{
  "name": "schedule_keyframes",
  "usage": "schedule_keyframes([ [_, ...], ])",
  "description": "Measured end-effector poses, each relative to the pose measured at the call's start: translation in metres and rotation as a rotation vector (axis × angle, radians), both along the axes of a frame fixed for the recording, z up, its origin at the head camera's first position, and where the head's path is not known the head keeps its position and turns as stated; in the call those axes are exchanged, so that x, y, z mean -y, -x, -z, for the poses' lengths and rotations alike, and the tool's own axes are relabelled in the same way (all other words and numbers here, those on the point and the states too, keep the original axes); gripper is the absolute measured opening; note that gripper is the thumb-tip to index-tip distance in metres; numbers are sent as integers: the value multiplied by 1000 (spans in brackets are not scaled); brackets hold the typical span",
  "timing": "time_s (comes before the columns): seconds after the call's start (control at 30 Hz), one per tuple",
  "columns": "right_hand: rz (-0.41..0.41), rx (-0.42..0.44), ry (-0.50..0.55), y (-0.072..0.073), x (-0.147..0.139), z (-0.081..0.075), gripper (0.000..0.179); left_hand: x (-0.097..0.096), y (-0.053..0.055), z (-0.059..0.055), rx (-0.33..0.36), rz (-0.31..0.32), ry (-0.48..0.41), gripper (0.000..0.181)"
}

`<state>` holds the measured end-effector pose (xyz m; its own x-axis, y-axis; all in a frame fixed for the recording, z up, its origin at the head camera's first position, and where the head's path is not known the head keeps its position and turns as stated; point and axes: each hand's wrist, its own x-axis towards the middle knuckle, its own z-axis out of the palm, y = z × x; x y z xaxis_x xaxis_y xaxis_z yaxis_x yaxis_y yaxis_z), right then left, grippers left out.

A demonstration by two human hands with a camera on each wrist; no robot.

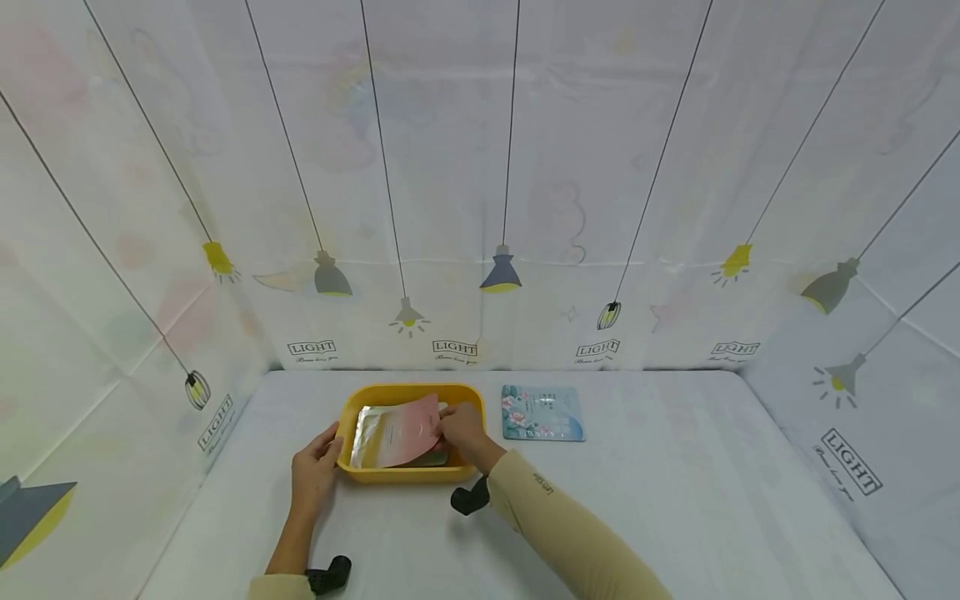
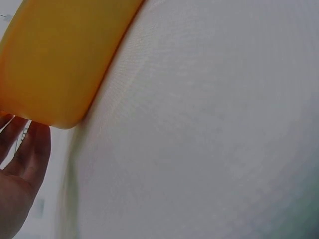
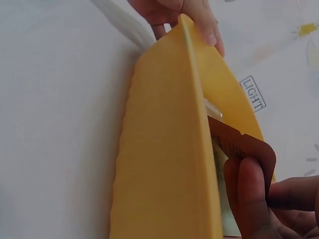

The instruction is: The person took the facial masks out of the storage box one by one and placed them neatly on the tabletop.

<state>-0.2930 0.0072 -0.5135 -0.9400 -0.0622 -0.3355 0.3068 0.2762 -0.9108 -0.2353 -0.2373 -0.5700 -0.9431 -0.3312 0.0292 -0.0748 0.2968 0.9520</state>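
A yellow plastic tray [image 1: 405, 477] stands on the white table. My left hand [image 1: 313, 477] holds its left end; in the right wrist view the thumb laps over the rim while the fingers stay outside. Inside the tray lies a small pile of flat packets. My right hand [image 1: 467, 433] reaches over the tray's right side and pinches the right edge of a pink sheet-mask packet [image 1: 411, 433]. That edge is lifted, seen from its dark underside in the right wrist view [image 3: 244, 142]. Part of a greenish packet [image 1: 433, 457] shows beneath it.
A blue sheet-mask packet with flowers [image 1: 542, 414] lies flat on the table to the right of the tray. Behind the table hangs a white cloth [image 1: 480, 183] printed with lamps, and it continues along both sides.
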Motion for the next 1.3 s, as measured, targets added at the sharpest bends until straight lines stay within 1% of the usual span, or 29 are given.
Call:
schedule_keyframes([
  [0.17, -12, 7, 49, 0, -5, -3, 23, 0, 1, 2, 10, -10, 9, 42],
  [0.27, -21, -2, 72, 1, -10, -4, 24, 0, 1, 2, 14, -3, 6, 42],
  [0.4, -20, -23, 81, 2, -16, -7, 25, 1, 1, 1, 17, 5, 3, 44],
  [0.6, -21, -16, 90, 5, -24, -8, 26, 1, 1, -1, 29, 6, -2, 44],
  [0.67, -15, -11, 109, 6, -28, -9, 27, 1, 1, -1, 36, 6, -1, 45],
  [0.87, -22, -1, 152, 9, -49, -15, 30, -1, 1, 0, 43, 7, 2, 44],
  [1.0, -28, 0, 168, 14, -67, -18, 32, 0, 1, 1, 33, -1, 7, 43],
  [1.1, -23, 3, 193, 18, -78, -18, 33, 0, 0, 1, 31, -2, 12, 44],
  [1.3, 5, 16, 254, 22, -97, -20, 34, -1, 0, -1, 41, 9, 4, 45],
])
